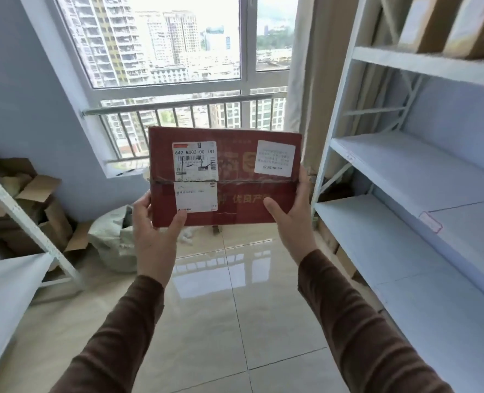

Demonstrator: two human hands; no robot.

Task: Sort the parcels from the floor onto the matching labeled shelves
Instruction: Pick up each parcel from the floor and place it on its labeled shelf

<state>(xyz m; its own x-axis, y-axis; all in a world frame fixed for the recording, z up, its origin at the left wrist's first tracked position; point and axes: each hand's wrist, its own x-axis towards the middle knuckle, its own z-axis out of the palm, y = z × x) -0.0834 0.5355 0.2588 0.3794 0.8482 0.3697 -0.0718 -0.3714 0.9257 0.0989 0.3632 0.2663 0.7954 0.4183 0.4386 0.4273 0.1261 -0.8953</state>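
Two hands (152, 228) hold parcel (225, 177) above glossy tiled floor (235, 321), shelves (405, 165) right.

A flat red cardboard parcel (229, 177) stands upright at the frame's centre, label side facing the camera. White metal shelves (411, 163) at right stand nearly bare.

1 head view looks forward and down, close above hands.

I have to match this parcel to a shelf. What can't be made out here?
- Head view: small print on the red parcel shipping label is blurred below the top code.
- Shelf tags on the right shelving: too small to read.
- Top-shelf boxes: cut off by the frame edge.
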